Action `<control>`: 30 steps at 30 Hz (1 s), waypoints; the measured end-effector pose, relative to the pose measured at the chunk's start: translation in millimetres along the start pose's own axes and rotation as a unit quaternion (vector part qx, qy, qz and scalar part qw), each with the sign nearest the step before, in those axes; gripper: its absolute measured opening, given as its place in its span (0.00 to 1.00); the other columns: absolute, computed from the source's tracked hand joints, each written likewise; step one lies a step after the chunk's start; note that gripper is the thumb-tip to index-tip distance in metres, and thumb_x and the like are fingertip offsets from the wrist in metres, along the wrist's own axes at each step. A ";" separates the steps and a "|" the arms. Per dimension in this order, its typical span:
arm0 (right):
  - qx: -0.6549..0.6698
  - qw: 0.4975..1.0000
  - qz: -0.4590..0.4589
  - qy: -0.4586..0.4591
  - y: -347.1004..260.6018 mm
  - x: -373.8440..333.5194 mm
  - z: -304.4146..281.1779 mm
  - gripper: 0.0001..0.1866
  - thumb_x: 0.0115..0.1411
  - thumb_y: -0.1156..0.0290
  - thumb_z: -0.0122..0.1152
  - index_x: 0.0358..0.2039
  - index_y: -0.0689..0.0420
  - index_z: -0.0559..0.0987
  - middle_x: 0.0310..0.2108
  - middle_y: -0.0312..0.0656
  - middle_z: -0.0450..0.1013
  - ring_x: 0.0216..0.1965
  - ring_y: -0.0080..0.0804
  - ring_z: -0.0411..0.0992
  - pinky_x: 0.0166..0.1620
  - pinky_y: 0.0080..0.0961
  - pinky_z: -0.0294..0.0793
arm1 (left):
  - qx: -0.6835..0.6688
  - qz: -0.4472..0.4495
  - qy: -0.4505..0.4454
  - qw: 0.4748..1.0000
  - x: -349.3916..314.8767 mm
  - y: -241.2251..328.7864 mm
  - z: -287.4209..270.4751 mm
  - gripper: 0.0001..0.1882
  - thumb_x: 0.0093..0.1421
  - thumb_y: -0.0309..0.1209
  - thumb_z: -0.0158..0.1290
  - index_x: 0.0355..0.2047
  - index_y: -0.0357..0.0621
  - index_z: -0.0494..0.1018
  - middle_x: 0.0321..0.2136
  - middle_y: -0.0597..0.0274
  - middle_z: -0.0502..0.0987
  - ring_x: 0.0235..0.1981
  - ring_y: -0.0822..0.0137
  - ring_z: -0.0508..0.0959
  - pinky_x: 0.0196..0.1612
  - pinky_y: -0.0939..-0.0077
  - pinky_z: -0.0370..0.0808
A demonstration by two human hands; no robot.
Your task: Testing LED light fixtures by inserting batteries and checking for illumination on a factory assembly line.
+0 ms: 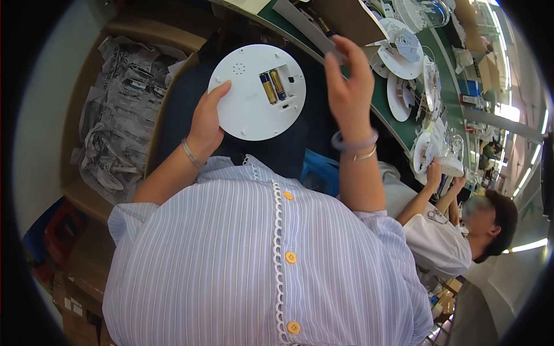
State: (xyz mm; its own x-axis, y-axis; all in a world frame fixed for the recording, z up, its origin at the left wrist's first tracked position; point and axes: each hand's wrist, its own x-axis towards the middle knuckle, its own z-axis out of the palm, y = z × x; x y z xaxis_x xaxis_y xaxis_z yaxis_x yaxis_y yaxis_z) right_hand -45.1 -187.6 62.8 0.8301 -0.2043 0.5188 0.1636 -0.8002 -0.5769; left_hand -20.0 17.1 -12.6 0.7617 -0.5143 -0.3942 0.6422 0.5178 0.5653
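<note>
A round white plastic device (245,112) is in my left hand (206,118), gripped at its left edge with the thumb on top. Its upturned face shows a small cluster of holes, several screw holes and an uncovered battery compartment. Two gold-and-blue batteries (273,87) lie side by side in that compartment, with bare space to their right. My right hand (351,86) is raised to the right of the device, apart from it, with thumb and fingers spread and nothing visible between them. Just beyond its fingertips, loose batteries (324,26) lie by a cardboard box.
At left stands a large carton (72,173) holding wrapped pieces. The green workbench (381,98) runs along the right, bearing the cardboard box (352,20) and several white round parts (399,49) with wires. Beyond, a co-worker (433,236) handles a similar white part.
</note>
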 end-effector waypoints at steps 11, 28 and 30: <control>-0.311 0.915 0.122 -0.225 78.4 82.9 19.4 0.11 0.39 0.68 0.59 0.26 0.55 0.77 0.28 0.47 0.72 0.32 0.43 0.70 0.36 0.31 0.70 | 0.009 -0.028 0.024 0.999 -4.0 -2.7 -1.2 0.24 0.53 0.37 0.45 0.46 0.34 0.58 0.40 0.52 0.68 0.41 0.65 0.70 0.44 0.77 0.66; 0.007 0.989 0.059 -0.135 -25.3 -19.4 -3.8 0.09 0.44 0.73 0.59 0.28 0.61 0.75 0.22 0.40 0.69 0.22 0.27 0.66 0.27 0.19 0.66 | 0.047 -0.009 -0.005 0.999 -5.4 0.3 0.3 0.22 0.55 0.38 0.41 0.47 0.37 0.59 0.41 0.54 0.69 0.42 0.66 0.70 0.44 0.76 0.67; -0.105 0.979 -0.055 -0.167 -23.9 -17.6 -4.6 0.11 0.44 0.73 0.59 0.31 0.58 0.76 0.24 0.39 0.68 0.22 0.29 0.65 0.26 0.19 0.66 | 0.074 0.005 0.000 0.997 -8.0 -0.8 2.8 0.21 0.55 0.37 0.42 0.46 0.38 0.60 0.40 0.55 0.69 0.41 0.66 0.71 0.43 0.77 0.67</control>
State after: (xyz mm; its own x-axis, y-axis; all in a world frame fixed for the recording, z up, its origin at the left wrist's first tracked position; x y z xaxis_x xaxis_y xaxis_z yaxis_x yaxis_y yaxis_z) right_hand -66.0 -167.5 70.4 0.9472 0.0568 0.3157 0.1778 -0.9122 -0.3692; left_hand -26.8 18.9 -7.8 0.7676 -0.5102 -0.3879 0.6152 0.4168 0.6692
